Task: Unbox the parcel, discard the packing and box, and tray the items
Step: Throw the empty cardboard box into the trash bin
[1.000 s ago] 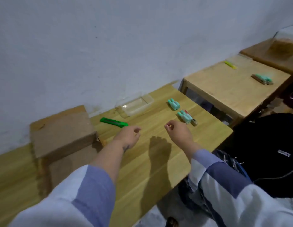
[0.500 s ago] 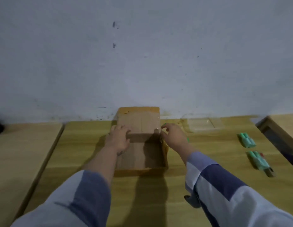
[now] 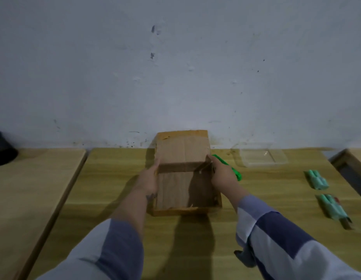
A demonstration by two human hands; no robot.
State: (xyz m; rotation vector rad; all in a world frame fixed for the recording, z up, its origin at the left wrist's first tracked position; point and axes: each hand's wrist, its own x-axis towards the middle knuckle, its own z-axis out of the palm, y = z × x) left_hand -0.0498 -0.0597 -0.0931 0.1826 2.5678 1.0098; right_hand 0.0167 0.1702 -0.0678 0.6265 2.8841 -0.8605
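- Now gripping the open box (image 3: 183,190) from both sides, likely to lift it off and throw it away.
- Left hand (image 3: 148,181) pressed flat on the left wall of the box, thumb up by the fold of the flap, fingers (image 3: 153,196) down along the outside.
- Right hand (image 3: 223,177) wrapped over the right wall, clamped on the cardboard, fingertips (image 3: 209,158) up at the corner where the flap bends back.
- Both arms stretched forward and a bit inward, striped sleeves (image 3: 276,235) near the front edge of the tabletop (image 3: 107,178).
- Sitting at the middle of the back edge of the tabletop, flap leaning up on the wall (image 3: 175,77).
- Looks empty inside, only bare brown bottom and shade; no packing to be seen.
- Green cutter (image 3: 236,173) lying just beside the box on its right, half hidden behind the right hand. Probably put down there once done with.
- Clear tray (image 3: 262,157) at the back edge, further right, looking empty; probably waiting for the items.
- Two teal packs (image 3: 316,179) lying apart near the right edge, one behind the other, not yet in the tray.
- Could slip if squeezed too softly, since thin cardboard walls bend.
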